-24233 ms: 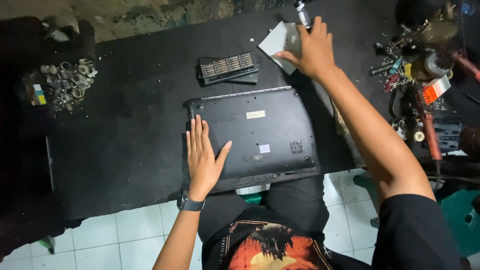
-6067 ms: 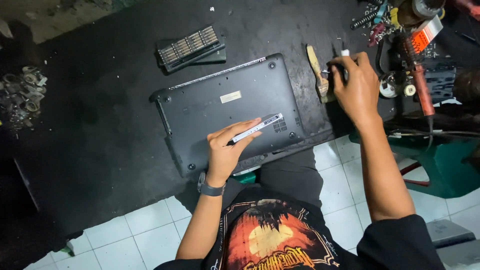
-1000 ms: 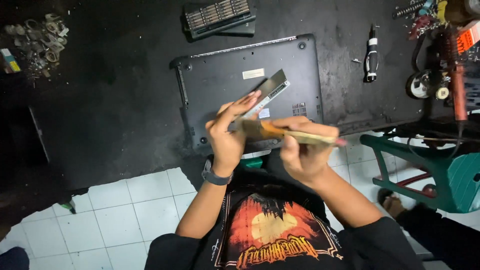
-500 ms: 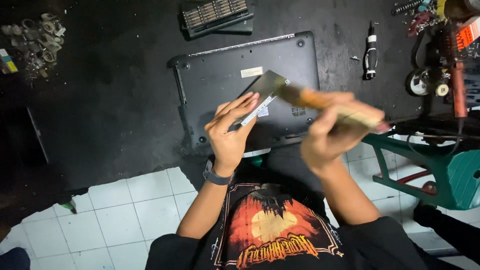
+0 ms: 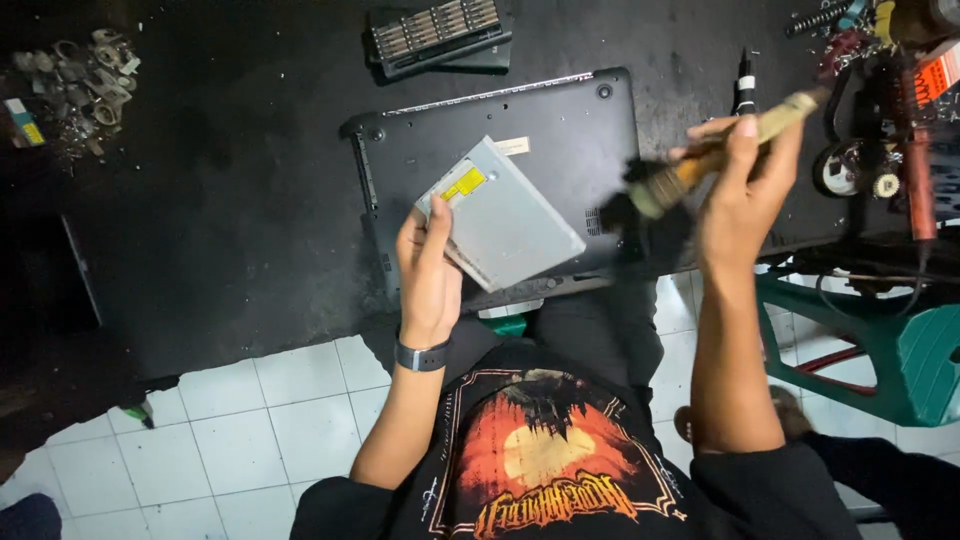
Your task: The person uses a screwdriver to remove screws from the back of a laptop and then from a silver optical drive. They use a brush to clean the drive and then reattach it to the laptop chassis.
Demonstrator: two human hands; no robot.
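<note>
My left hand holds a flat grey optical drive with a yellow sticker, tilted up above the near edge of the table. My right hand grips a paintbrush by its wooden handle, the dark bristles pointing left towards the drive without touching it. Under both lies a black laptop, turned bottom side up on the black table.
A screwdriver bit case lies behind the laptop. A black screwdriver rests to its right. Tools and a soldering iron crowd the far right, small metal parts the far left. A green plastic chair stands at right on the white tiled floor.
The drive has turned from edge-on to flat side facing up. My right hand has swung the brush off the drive, out to the right and further up.
</note>
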